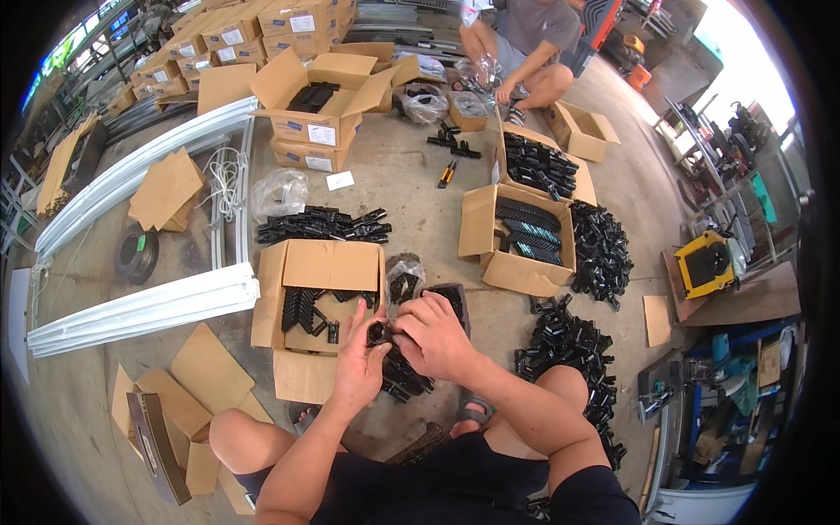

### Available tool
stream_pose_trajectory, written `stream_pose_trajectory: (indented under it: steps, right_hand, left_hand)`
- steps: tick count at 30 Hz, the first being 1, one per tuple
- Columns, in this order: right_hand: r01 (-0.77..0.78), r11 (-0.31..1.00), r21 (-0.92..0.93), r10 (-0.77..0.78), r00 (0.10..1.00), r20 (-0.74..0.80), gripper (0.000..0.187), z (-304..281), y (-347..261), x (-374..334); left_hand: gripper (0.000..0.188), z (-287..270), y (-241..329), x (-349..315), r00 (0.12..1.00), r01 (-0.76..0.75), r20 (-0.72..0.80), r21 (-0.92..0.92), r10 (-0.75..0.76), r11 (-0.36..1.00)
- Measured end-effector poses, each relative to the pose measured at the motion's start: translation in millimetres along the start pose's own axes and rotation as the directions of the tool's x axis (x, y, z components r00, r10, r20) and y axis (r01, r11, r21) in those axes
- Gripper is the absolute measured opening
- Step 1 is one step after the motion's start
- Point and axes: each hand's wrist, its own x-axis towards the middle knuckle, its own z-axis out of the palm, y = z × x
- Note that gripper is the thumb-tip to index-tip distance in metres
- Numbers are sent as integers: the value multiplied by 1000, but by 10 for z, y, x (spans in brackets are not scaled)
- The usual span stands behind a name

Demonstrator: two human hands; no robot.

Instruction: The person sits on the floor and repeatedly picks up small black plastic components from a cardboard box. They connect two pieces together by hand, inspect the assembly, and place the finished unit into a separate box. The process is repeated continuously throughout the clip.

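Note:
In front of my knees, both hands come together on a small black tubular fitting point(377, 332) with a round opening. My left hand point(357, 367) grips it from the left, thumb against its side. My right hand point(435, 339) pinches its right end, and the fingers hide part of it. Just left of my hands stands an open cardboard box point(269, 297) with neat rows of black fittings point(302, 308) inside. Below my hands lies a pile of black fittings point(404, 378). A clear plastic bag point(404, 268) with dark small parts sits beyond my fingers.
An open box point(477, 223) of stacked black parts stands ahead right, beside heaps of loose fittings point(564, 341). White metal rails point(144, 308) lie at left. Another person point(538, 44) squats at the far side. An orange-black cutter point(447, 174) lies on the floor.

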Motion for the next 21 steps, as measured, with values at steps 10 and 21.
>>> stream_pose_trajectory:
  steps: [10, 21]
  right_hand:
    - [19, 1000, -23, -19, 999, 38, 23, -37, -14, 53]
    - [25, 999, 20, -26, 998, 58, 22, -16, 14, 22]
  left_hand:
    - [40, -14, -58, -29, 998, 48, 32, -88, -46, 995]
    - [39, -53, 40, -11, 999, -25, 41, 28, 23, 999]
